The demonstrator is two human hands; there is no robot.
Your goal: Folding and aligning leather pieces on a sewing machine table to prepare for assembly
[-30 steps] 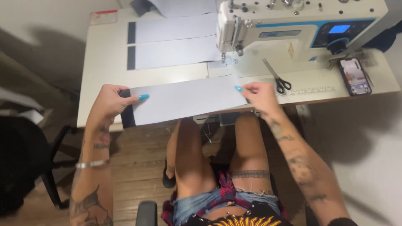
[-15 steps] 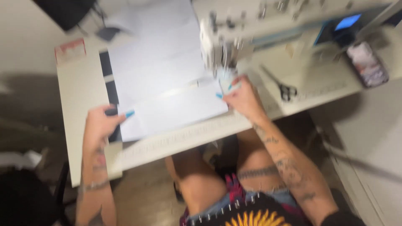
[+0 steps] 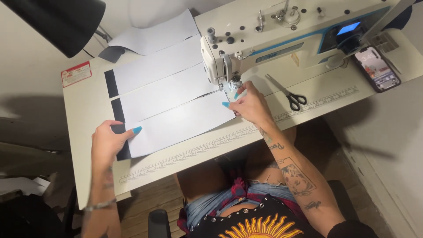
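The near end of a white fabric strip [image 3: 176, 125] (dark-edged, flat on the sewing table [image 3: 83, 110]) is pinched by the right hand [image 3: 249, 103] at the presser foot [image 3: 230, 88]; its far end is pressed down by the left hand [image 3: 108, 141], fingers spread. Feeding seems in hand; straight alignment is called for next.

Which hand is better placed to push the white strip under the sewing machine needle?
Probably the right hand: it pinches the white strip's end right beside the needle. The left hand only presses the strip's far, dark end flat.
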